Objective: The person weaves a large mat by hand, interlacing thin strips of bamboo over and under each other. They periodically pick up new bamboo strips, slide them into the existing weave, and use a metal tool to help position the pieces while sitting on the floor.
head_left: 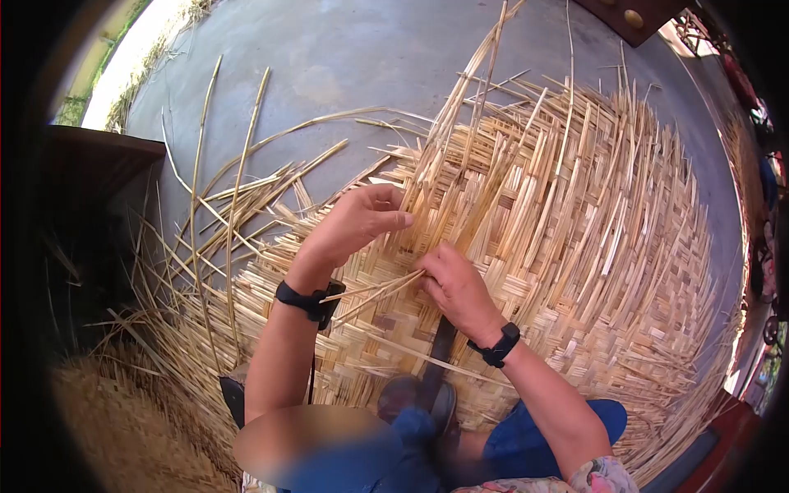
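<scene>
A large woven mat of split straw-coloured strips lies under both hands, its loose ends sticking out at the edges. My left hand is over the upper left part of the mat, thumb and fingers apart, beside a bundle of long upright strips. Just below and to the right, my right hand pinches the ends of a few thin strips that run left towards my left wrist. Under my right hand a dark flat bar lies on the mat.
Loose strips lie scattered on the grey floor at the left. Dark wooden furniture stands at the left edge, and a brown wooden piece is at the top right. My feet and blue-clothed knees are at the bottom.
</scene>
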`<control>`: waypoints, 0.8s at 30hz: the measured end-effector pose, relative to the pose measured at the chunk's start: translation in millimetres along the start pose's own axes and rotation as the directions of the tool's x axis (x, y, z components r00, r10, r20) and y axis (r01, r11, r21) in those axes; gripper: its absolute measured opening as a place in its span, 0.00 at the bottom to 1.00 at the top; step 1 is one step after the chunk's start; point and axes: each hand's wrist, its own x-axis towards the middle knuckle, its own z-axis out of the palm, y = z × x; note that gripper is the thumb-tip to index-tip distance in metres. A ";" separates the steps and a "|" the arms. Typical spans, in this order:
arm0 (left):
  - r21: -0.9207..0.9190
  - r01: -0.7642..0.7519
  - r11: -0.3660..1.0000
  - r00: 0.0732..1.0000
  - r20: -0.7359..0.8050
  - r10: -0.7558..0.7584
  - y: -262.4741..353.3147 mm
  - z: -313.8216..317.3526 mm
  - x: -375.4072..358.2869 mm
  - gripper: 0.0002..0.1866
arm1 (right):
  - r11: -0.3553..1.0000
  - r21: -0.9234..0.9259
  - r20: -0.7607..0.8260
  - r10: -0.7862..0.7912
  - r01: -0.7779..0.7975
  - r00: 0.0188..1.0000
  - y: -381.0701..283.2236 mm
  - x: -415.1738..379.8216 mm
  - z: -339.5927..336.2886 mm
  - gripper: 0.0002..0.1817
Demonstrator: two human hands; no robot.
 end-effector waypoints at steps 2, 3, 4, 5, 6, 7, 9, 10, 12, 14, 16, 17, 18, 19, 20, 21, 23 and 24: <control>0.091 -0.005 0.996 0.993 -0.114 0.016 -18.4 8.1 1.9 0.11 | 0.999 0.035 -0.025 -0.005 0.006 1.000 0.5 -1.6 0.7 0.11; 0.134 -0.003 0.991 0.985 -0.173 0.026 -25.1 11.2 2.8 0.11 | 0.999 0.053 -0.033 -0.008 0.010 0.999 -1.4 -2.7 1.3 0.11; 0.316 0.034 0.948 0.977 -0.210 0.035 -30.3 8.9 10.9 0.15 | 0.998 0.065 -0.052 0.020 -0.016 0.998 -3.4 -0.7 0.3 0.09; 0.266 0.018 0.964 0.989 -0.144 0.021 -27.7 9.1 14.6 0.16 | 0.996 0.078 -0.067 0.056 -0.051 0.996 -6.7 -3.8 -0.2 0.08; 0.212 0.002 0.977 0.997 -0.079 0.015 -22.9 9.6 19.3 0.18 | 0.993 0.089 -0.080 0.090 -0.082 0.993 -8.1 -5.4 -1.5 0.06; 0.160 -0.013 0.987 1.000 -0.013 0.015 -19.4 9.4 22.1 0.19 | 0.988 0.099 -0.105 0.127 -0.116 0.986 -8.1 -3.7 -1.2 0.05; 0.176 0.019 0.984 1.000 -0.020 -0.015 -36.9 8.5 32.0 0.18 | 0.974 0.128 -0.164 0.207 -0.187 0.964 -7.5 2.0 2.8 0.05; 0.186 0.038 0.982 0.999 -0.021 -0.035 -48.9 7.7 36.6 0.18 | 0.967 0.131 -0.201 0.241 -0.217 0.949 -7.8 4.7 5.0 0.07; -0.056 0.002 0.998 0.999 -0.051 -0.004 -58.1 9.6 32.7 0.18 | 0.951 0.144 -0.272 0.303 -0.273 0.913 -7.3 12.6 9.2 0.10; -0.184 -0.013 0.983 0.997 -0.081 -0.002 -67.3 10.6 24.1 0.19 | 0.900 0.203 -0.248 0.428 -0.385 0.869 -1.6 16.5 14.8 0.12; -0.281 -0.093 0.955 0.996 -0.011 0.094 -74.7 7.0 20.2 0.21 | 0.887 0.146 -0.211 0.460 -0.438 0.862 2.7 18.2 18.3 0.12; -0.329 -0.131 0.935 0.989 0.018 0.145 -78.6 3.4 18.4 0.22 | 0.902 0.062 -0.188 0.431 -0.428 0.882 2.4 23.0 17.8 0.12; -0.288 -0.129 0.949 0.989 0.038 0.146 -85.5 -3.6 17.1 0.22 | 0.910 -0.022 -0.162 0.406 -0.415 0.899 1.6 27.2 16.6 0.13; -0.246 -0.129 0.961 0.987 0.061 0.148 -91.4 -11.5 17.0 0.23 | 0.873 0.136 -0.094 0.482 -0.468 0.871 1.3 30.6 13.4 0.12; -0.203 -0.130 0.970 0.985 0.083 0.150 -90.3 -13.8 15.7 0.24 | 0.808 0.285 -0.015 0.542 -0.516 0.840 0.3 34.4 8.8 0.12; -0.299 -0.133 0.945 0.991 -0.008 0.137 -90.5 -11.7 14.3 0.23 | 0.718 0.420 0.070 0.584 -0.555 0.808 0.8 39.7 4.0 0.12; -0.477 -0.156 0.865 0.981 -0.178 0.079 -88.7 -3.6 4.6 0.23 | 0.888 0.225 -0.221 0.446 -0.400 0.867 18.0 47.1 7.9 0.12; -0.525 -0.164 0.835 0.979 -0.187 0.074 -73.8 0.0 -2.4 0.18 | 0.939 0.102 -0.348 0.342 -0.327 0.873 23.7 50.5 8.9 0.14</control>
